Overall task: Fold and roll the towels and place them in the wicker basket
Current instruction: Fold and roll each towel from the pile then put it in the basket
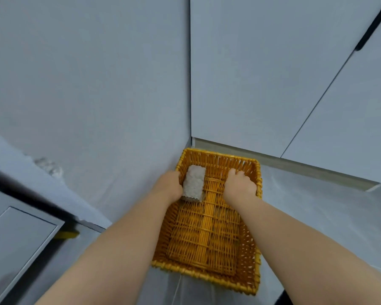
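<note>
An orange wicker basket [249,256] stands on the floor in a corner. One rolled white towel [194,183] lies in its far left corner, against the left wall. My left hand [169,187] holds the roll from its left side, fingers hidden between towel and basket wall. My right hand [240,183] is inside the basket near the far right wall, a gap away from the towel. Its fingers are loosely curled downward with nothing in them. Both forearms reach in from the bottom of the view.
Pale walls [86,95] and white cabinet doors [273,84] close the corner behind the basket. A dark-edged panel [20,234] lies at the lower left. The floor [328,205] to the right of the basket is covered with clear plastic sheeting.
</note>
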The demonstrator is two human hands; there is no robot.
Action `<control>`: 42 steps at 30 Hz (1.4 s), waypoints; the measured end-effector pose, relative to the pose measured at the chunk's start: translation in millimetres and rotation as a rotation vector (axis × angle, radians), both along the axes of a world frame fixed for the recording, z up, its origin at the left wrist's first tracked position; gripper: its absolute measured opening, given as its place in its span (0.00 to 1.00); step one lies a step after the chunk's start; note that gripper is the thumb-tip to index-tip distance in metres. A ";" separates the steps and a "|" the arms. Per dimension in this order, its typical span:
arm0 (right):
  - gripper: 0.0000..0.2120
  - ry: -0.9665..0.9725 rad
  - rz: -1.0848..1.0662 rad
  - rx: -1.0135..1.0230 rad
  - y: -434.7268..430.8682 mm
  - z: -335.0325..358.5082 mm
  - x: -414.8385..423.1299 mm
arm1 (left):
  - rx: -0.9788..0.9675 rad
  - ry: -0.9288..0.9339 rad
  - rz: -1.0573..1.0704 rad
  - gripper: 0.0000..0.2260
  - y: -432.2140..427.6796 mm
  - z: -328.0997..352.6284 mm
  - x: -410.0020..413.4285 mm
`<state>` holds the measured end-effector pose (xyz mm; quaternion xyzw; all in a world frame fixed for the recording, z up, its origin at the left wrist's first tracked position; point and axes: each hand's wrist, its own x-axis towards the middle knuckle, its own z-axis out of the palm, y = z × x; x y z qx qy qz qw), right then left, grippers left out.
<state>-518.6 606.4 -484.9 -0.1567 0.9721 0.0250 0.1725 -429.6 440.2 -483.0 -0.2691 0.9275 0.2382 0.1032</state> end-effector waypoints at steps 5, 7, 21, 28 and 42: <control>0.29 0.125 0.100 -0.273 -6.4 59.2 8.0 | -0.136 0.186 -0.056 0.15 -0.3 68.8 7.1; 0.31 0.150 0.138 -0.356 -7.8 86.0 11.3 | -0.198 0.259 -0.072 0.18 -0.5 97.5 11.0; 0.29 0.553 0.360 -0.666 2.0 288.6 46.6 | -0.747 0.785 -0.320 0.14 17.5 297.0 70.4; 0.29 0.739 0.539 -0.833 -31.0 340.9 94.4 | -1.057 0.704 -0.331 0.15 -12.7 359.1 143.2; 0.26 1.078 0.923 -0.773 -133.7 348.1 199.7 | -1.202 0.511 -0.129 0.24 -109.2 361.1 281.5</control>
